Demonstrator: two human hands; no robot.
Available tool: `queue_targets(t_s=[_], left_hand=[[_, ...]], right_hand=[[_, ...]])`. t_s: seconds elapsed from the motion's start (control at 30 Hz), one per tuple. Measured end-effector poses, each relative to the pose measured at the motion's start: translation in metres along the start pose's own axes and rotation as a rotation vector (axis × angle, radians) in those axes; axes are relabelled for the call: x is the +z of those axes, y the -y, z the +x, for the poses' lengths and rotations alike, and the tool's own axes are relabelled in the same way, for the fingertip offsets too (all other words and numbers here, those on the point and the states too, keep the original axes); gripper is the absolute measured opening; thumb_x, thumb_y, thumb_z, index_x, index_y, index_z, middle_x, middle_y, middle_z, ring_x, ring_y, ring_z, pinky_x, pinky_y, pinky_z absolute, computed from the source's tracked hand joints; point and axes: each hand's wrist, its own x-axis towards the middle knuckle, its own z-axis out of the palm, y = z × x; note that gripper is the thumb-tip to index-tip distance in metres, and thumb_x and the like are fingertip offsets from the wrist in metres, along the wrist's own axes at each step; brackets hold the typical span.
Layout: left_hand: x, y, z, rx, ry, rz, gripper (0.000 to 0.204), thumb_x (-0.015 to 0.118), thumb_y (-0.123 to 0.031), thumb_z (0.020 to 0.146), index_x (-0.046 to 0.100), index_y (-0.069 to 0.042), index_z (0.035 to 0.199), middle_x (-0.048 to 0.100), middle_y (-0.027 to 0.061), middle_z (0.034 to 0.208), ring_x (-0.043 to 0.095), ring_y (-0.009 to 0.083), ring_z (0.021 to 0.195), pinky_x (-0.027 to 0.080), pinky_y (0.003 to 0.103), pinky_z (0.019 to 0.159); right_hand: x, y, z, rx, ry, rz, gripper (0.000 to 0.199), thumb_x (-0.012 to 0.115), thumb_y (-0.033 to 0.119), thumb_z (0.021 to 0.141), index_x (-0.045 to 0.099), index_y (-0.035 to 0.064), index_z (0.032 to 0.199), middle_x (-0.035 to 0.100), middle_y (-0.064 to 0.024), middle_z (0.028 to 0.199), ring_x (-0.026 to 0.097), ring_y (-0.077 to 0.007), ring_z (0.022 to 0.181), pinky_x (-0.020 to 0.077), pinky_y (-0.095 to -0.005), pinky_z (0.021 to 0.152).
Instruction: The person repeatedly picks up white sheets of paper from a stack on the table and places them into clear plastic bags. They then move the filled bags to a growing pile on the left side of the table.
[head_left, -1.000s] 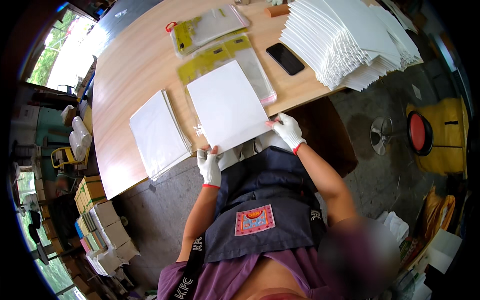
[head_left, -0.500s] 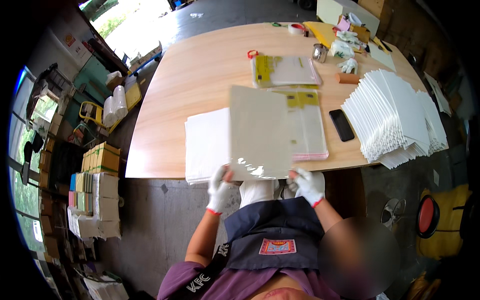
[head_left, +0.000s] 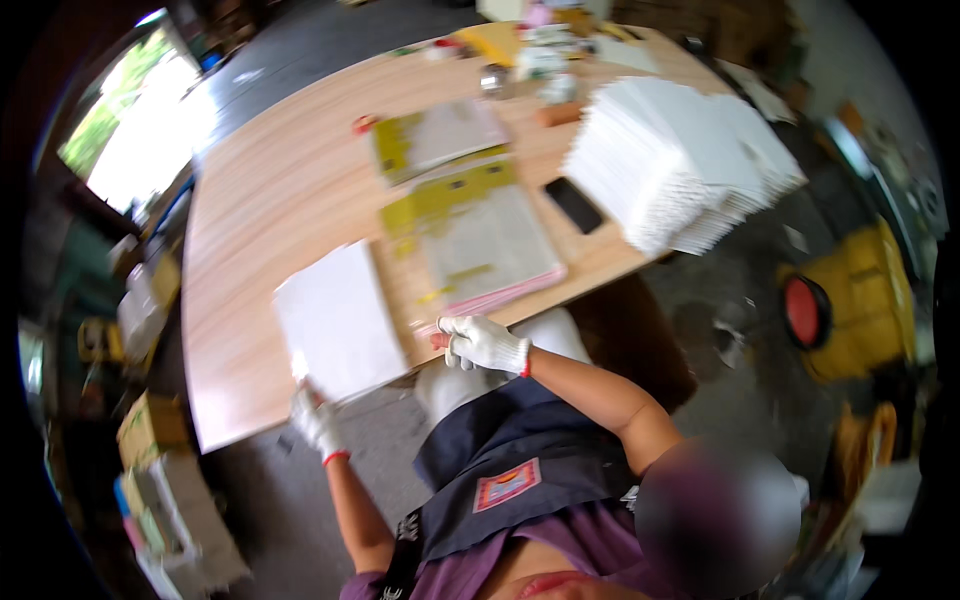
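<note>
A stack of white sheets (head_left: pixel 340 320) lies askew at the near edge of the table, with a shiny glint along its left side. My left hand (head_left: pixel 316 418), in a white glove, touches the near left corner of this stack; its fingers are blurred. Right of it, my gloved right hand (head_left: pixel 486 343) reaches leftward over the table edge with fingers apart and bare tips showing. Those fingertips are close to the near end of a pile of clear plastic bags (head_left: pixel 490 245) with yellow-green printing. I see nothing held in the right hand.
Beyond lies a second pile of plastic bags (head_left: pixel 440 140). To the right are a black phone (head_left: pixel 573 205) and a tall fanned stack of white sheets (head_left: pixel 660 150). A metal cup (head_left: pixel 494 80) and a brown block (head_left: pixel 558 114) stand farther back on the table (head_left: pixel 235 300).
The sheet in shiny plastic that both hands held up is no longer raised. My hands have parted: the left is at the white stack's corner, the right near the bags. The view has turned.
</note>
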Motion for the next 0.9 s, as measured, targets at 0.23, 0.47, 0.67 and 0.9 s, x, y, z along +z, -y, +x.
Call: queue_targets(t_s=[0.23,0.47,0.67,0.9], left_hand=[[-0.006,0.007,-0.012,-0.106,0.111,-0.015,0.042,0.046,-0.016,0.091,0.049,-0.004,0.131,0.051,0.0182,0.130,0.044,0.0336,0.122,0.034,0.044,0.101],[-0.025,-0.036,0.014,-0.050,-0.120,-0.236,0.052,0.051,0.004,0.084,0.043,-0.002,0.136,0.042,0.0169,0.141,0.035,0.0325,0.133,0.031,0.043,0.110],[-0.006,-0.109,0.032,0.179,-0.071,-0.339,0.055,0.060,0.011,0.076,0.053,-0.005,0.128,0.049,0.0128,0.136,0.041,0.0314,0.130,0.035,0.042,0.108],[0.033,-0.196,0.029,0.471,0.407,-0.157,0.047,0.065,-0.015,0.078,0.057,-0.014,0.124,0.045,0.0133,0.139,0.034,0.0345,0.134,0.024,0.046,0.112]], right_hand=[[-0.197,0.029,-0.157,-0.264,-1.137,-0.170,0.018,0.056,0.026,0.091,0.059,0.0083,0.092,0.059,-0.0014,0.069,0.057,-0.0143,0.061,0.0450,-0.0306,0.056],[-0.295,0.054,-0.210,0.188,-1.261,-1.417,0.027,0.058,0.039,0.085,0.059,0.0144,0.097,0.067,-0.0068,0.085,0.065,-0.0285,0.075,0.0484,-0.0409,0.063],[-0.322,0.047,-0.203,0.239,-1.137,-1.579,0.022,0.055,0.037,0.085,0.063,0.0174,0.093,0.067,-0.0079,0.078,0.065,-0.0277,0.074,0.0491,-0.0421,0.064],[-0.288,0.028,-0.254,-0.109,-1.325,-1.556,0.016,0.060,0.026,0.087,0.066,0.0156,0.098,0.065,-0.0078,0.081,0.061,-0.0284,0.072,0.0464,-0.0383,0.062]])
